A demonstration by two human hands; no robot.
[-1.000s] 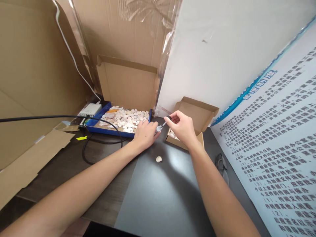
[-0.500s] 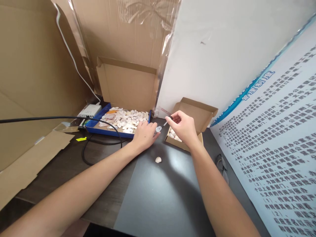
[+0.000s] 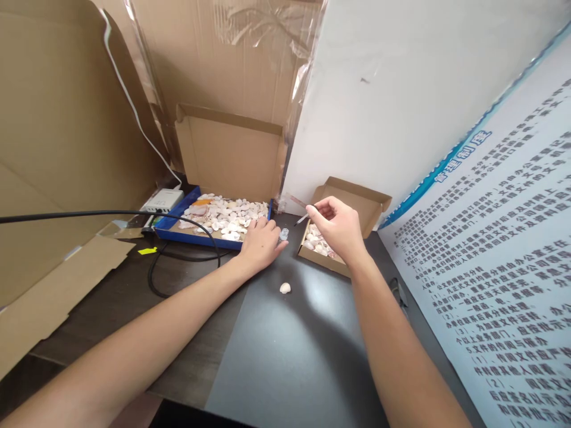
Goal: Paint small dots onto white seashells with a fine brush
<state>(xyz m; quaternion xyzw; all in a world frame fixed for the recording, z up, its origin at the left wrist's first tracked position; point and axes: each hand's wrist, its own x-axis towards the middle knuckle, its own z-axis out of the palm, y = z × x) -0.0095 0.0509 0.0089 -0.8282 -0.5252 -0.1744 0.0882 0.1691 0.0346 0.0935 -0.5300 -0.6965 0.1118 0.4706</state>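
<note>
My left hand [image 3: 261, 242] rests on the dark table, its fingertips pinching a small clear bottle [image 3: 284, 234] beside a blue tray [image 3: 172, 224] full of pale shells [image 3: 227, 215]. My right hand [image 3: 335, 229] is closed on a thin brush-like applicator [image 3: 302, 218], held just above and right of the bottle. Below that hand sits a small open cardboard box [image 3: 357, 199] with several shells inside. One loose shell [image 3: 285, 288] lies on the grey mat [image 3: 289, 351] in front of both hands.
A black cable [image 3: 89, 212] loops across the table left of the tray. A white device [image 3: 163, 200] sits behind the tray. Cardboard sheets [image 3: 53, 119] stand at the left and back. A printed board [image 3: 504, 255] leans at the right.
My right hand has lifted the applicator out of the bottle and drawn it slightly right and up. My left hand stays on the bottle.
</note>
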